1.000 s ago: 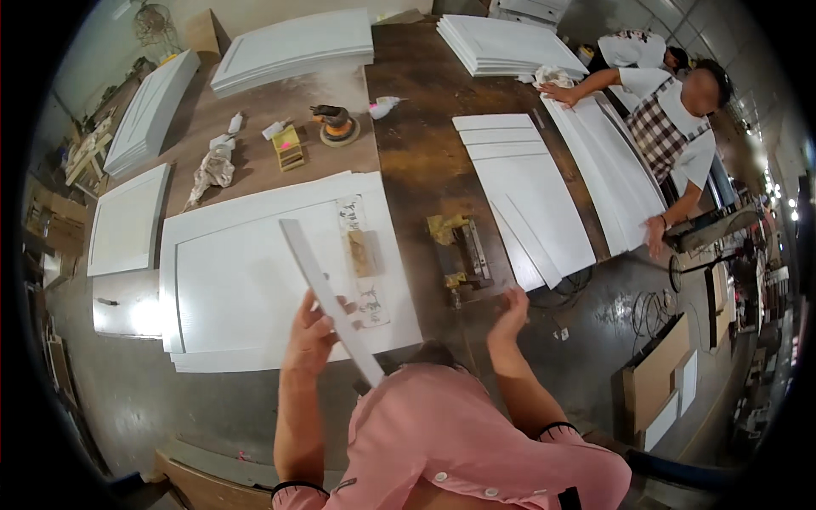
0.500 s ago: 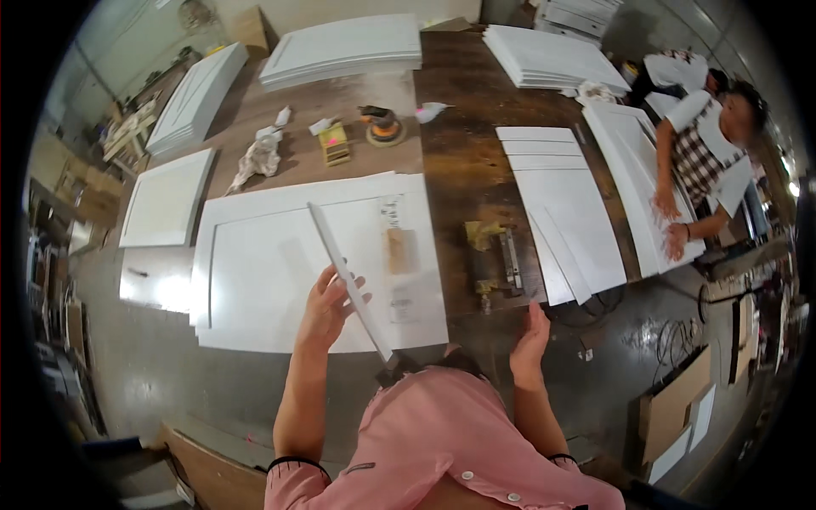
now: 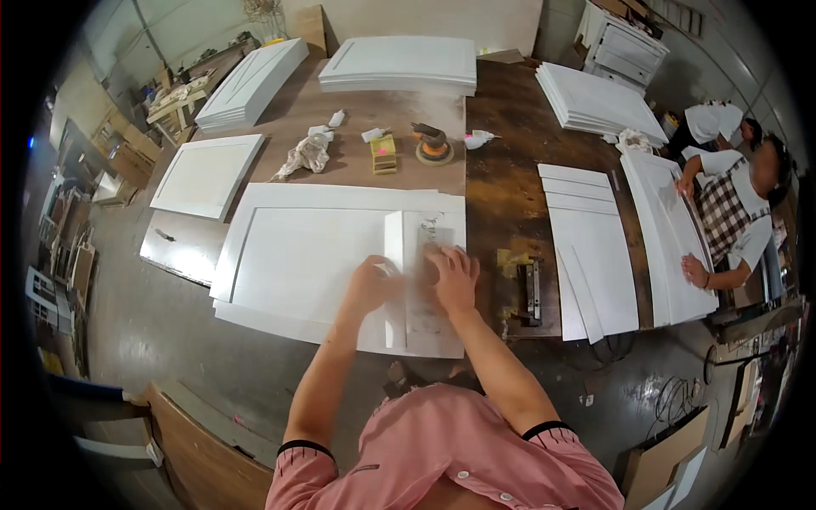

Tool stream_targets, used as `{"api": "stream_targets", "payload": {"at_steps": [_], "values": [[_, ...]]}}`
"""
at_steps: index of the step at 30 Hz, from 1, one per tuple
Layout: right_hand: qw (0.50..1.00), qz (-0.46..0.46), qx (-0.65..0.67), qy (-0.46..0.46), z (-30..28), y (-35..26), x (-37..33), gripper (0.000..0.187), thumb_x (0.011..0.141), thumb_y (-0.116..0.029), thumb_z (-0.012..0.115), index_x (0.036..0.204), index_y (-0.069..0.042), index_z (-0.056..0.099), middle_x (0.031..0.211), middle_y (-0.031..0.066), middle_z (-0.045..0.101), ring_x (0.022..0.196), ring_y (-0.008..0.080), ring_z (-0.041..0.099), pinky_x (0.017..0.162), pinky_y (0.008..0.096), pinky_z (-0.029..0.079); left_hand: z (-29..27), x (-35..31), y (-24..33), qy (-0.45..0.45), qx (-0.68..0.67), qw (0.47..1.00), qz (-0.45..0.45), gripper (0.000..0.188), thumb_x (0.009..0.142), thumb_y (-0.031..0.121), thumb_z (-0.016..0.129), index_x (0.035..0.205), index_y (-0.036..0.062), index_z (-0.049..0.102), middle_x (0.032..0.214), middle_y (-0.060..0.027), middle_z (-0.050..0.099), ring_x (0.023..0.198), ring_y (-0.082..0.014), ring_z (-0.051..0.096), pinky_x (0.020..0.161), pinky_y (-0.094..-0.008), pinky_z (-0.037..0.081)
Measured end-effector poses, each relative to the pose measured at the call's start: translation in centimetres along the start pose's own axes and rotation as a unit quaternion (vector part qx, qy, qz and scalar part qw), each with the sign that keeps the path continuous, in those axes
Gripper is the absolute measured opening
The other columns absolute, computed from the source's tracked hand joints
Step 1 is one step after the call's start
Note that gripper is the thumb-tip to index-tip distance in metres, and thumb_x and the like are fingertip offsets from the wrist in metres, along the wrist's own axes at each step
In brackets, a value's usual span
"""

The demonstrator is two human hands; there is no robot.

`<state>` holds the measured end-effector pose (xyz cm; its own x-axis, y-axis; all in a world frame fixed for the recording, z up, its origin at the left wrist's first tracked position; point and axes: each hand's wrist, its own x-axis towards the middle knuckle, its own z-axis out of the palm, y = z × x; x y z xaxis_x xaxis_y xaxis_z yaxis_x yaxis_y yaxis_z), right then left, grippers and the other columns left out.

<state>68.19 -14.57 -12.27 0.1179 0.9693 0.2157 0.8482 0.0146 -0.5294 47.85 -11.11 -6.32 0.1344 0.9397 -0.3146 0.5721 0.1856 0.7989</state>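
A narrow white strip of board (image 3: 393,242) stands across the right part of a large white panel (image 3: 297,246) with a recessed centre. My left hand (image 3: 372,285) is closed on the strip's left side, its fingertips smeared by motion. Just right of the strip, my right hand (image 3: 455,276) reaches down with bent fingers over the panel's marked edge strip. Whatever lies under its fingers is hidden; the small tan block is out of sight there. The panel rests on another white panel at the table's near edge.
Beyond the panel lie a crumpled cloth (image 3: 304,157), a yellow block (image 3: 384,155) and an orange sander (image 3: 433,146). A metal tool (image 3: 532,291) and white boards (image 3: 586,255) lie to the right. Stacked panels (image 3: 398,64) stand at the back. A co-worker (image 3: 727,204) handles panels at the far right.
The strip has gone from raised and slanting to down against the panel. My right hand has come from beside the table onto the panel's right part. The view has shifted.
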Motion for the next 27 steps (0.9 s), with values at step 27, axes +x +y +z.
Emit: {"api": "stream_targets", "payload": {"at_steps": [27], "values": [[0.998, -0.002, 0.017, 0.058, 1.2, 0.1, 0.4, 0.022, 0.093, -0.023, 0.072, 0.115, -0.025, 0.074, 0.131, 0.0012, 0.061, 0.141, 0.0332, 0.045, 0.112, 0.0651, 0.035, 4.6, 3.2, 1.1, 0.113, 0.295, 0.947, 0.066, 0.054, 0.083, 0.032, 0.08, 0.121, -0.0018, 0.065, 0.125, -0.0221, 0.06, 0.117, -0.0384, 0.059, 0.095, -0.0511, 0.053]]}}
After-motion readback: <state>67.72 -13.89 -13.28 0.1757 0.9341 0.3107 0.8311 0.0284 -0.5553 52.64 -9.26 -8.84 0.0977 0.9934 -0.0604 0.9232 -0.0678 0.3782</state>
